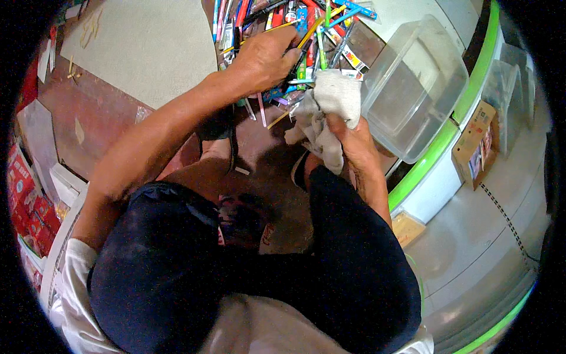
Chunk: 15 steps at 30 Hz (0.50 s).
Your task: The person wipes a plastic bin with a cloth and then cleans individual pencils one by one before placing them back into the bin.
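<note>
My left hand (265, 57) reaches over a heap of pens, pencils and packets, with thumb and forefinger pinched at the lower end of a yellow pencil (313, 32). Dark pens lie close by the thumb, partly hidden under it. In my right hand (360, 141) is a crumpled whitish cloth (338, 90), bunched around the fingers and hanging below them. A green pen (321, 48) lies just beyond the cloth. Loose sticks, among them a pale pink one (261, 110), lie on the near side of the heap.
A clear plastic bin (411, 93) stands right of the heap, beside a green-edged white ledge (424, 168). Farther right is a small cardboard box (475, 144). A large grey-beige sheet (146, 48) covers floor at the upper left. My knees (154, 265) fill the foreground.
</note>
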### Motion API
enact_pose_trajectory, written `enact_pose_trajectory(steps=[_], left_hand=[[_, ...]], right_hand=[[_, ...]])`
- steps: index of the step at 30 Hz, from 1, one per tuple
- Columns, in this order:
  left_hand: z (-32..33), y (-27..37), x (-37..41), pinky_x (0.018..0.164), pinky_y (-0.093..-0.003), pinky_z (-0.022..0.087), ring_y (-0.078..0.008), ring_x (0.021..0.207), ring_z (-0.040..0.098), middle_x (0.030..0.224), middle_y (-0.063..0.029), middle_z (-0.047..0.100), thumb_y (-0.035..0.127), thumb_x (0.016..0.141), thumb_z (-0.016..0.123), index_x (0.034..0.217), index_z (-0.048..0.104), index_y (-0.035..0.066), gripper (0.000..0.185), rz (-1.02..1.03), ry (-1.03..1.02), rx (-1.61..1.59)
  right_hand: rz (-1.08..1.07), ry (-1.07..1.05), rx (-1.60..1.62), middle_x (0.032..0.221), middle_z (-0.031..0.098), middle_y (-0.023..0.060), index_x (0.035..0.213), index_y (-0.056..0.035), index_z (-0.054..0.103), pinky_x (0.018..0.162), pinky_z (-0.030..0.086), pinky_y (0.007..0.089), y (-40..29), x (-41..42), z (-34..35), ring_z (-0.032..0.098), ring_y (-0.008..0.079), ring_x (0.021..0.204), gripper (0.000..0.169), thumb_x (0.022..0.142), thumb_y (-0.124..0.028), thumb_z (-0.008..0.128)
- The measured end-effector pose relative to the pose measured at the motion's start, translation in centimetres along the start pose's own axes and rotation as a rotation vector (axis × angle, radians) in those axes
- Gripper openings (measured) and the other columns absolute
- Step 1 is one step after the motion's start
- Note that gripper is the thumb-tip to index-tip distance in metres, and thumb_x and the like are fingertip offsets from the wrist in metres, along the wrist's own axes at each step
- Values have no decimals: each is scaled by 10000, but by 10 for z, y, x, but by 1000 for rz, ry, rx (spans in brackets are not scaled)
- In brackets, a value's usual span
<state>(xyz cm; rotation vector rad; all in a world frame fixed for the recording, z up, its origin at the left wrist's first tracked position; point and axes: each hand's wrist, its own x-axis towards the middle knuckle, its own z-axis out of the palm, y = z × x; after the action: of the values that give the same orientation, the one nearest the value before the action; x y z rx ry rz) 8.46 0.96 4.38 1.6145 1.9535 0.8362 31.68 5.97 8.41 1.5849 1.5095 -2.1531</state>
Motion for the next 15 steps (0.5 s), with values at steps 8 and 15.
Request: enact_pose_trajectory(steps=[8, 15], left_hand=[[-16, 25, -21, 590, -292, 515, -175, 691, 635, 818, -102, 632, 183, 922, 504, 973, 514, 1, 189, -653, -328, -948], [-18, 25, -32, 596, -268, 512, -150, 678, 619, 817, -73, 625, 187, 930, 496, 1027, 548, 14, 205, -774, -325, -1105]], right_hand=[[-161, 69, 237, 1073, 597, 67, 1203, -7, 521, 858, 431, 319, 9, 11, 2, 548, 187, 973, 439, 856, -259, 615], [-135, 11, 481, 1171, 561, 91, 1256, -15, 473, 925, 413, 350, -5, 24, 8, 535, 214, 1063, 505, 869, -310, 605]])
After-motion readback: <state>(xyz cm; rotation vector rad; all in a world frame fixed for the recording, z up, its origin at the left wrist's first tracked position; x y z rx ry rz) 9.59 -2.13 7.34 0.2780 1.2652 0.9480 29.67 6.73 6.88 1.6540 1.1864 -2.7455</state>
